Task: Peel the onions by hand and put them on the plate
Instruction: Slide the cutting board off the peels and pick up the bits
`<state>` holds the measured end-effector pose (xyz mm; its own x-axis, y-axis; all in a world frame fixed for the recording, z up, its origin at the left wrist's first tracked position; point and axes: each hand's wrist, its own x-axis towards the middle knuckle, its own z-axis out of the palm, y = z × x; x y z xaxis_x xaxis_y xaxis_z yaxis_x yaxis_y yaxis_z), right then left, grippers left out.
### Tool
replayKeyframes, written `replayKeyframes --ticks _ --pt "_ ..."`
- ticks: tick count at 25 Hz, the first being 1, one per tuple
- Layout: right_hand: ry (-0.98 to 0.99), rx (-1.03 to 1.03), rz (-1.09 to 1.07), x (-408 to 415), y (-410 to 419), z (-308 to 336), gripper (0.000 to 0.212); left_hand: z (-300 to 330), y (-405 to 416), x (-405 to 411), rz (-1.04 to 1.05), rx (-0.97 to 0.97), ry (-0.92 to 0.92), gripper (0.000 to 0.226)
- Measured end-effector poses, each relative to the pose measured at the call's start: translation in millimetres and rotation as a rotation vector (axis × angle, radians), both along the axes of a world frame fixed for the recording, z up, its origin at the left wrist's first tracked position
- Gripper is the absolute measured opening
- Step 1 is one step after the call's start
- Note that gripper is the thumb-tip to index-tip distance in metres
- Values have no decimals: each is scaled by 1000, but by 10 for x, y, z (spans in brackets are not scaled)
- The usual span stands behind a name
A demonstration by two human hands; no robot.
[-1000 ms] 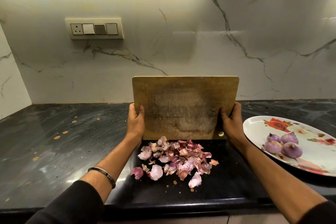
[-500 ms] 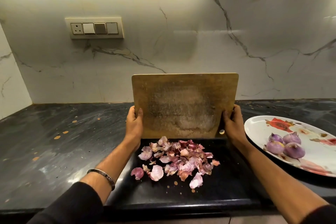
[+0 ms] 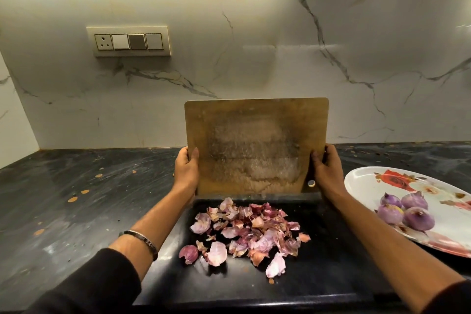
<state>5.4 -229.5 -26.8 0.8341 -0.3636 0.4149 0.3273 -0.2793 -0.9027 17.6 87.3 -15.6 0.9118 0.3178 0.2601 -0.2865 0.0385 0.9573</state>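
Note:
A wooden cutting board stands tipped up on its lower edge, its worn face toward me. My left hand grips its left side, and my right hand grips its right side. Just in front of the board lies a heap of pink and purple onion skins on the dark counter. Several peeled purple onions sit together on the white flowered plate at the right.
The black stone counter runs left and back to a marbled white wall. A switch panel is set in the wall at upper left. Small brown scraps dot the counter at the left. The counter's front edge lies just below the skins.
The board has been tipped a little more upright, its top edge slightly higher. Both hands have stayed on its sides. The skins and the onions on the plate have not moved.

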Motion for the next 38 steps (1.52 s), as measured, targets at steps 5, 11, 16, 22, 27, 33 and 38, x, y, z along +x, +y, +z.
replayKeyframes --ticks 5,11,16,22,27,33,38 --pt "87 -34 -71 366 16 57 27 48 25 407 116 77 175 18" --pt "284 -132 -133 790 0 -127 20 -83 66 737 147 334 324 26" --pt "394 -222 -165 948 -61 -196 21 -232 118 860 126 521 412 35" --pt "451 -252 -236 974 -62 -287 27 -359 151 922 153 716 452 38" --pt "475 -287 -329 1002 -13 -317 26 -424 149 926 201 739 467 38" --pt "489 -406 -367 1023 66 -313 19 -448 139 957 224 772 508 35" --pt "461 -479 -369 985 96 -311 22 -466 155 947 233 793 489 28"
